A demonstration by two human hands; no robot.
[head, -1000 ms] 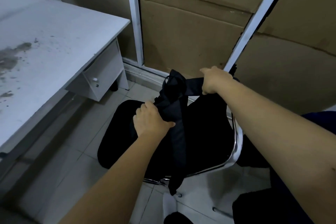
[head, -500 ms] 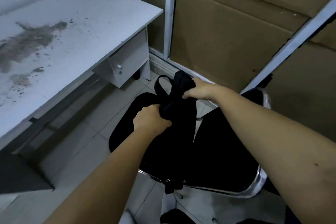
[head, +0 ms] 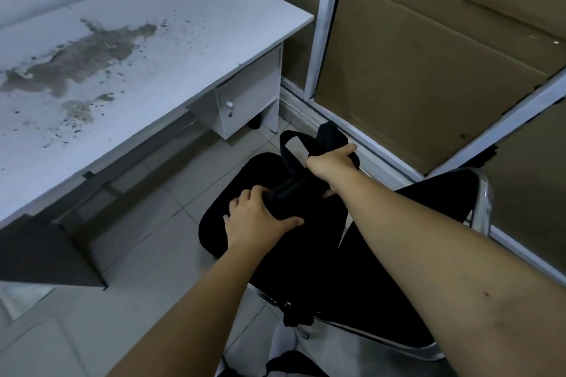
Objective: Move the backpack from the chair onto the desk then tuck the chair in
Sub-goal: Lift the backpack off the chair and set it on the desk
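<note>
I see the black backpack (head: pixel 306 242) over the black chair (head: pixel 413 269), right of the stained white desk (head: pixel 122 49). My left hand (head: pixel 257 220) is closed on the bag's upper part near a strap, and my right hand (head: pixel 330 162) is closed on the top strap loop. The bag is well apart from the desk.

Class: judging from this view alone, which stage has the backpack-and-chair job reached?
Nothing is finished yet. In hand: the left hand and the right hand both grip the black backpack, which hangs over the chair. Left to do: set it on the stained white desk, which bears no bag, then tuck the chair under the desk.
</note>
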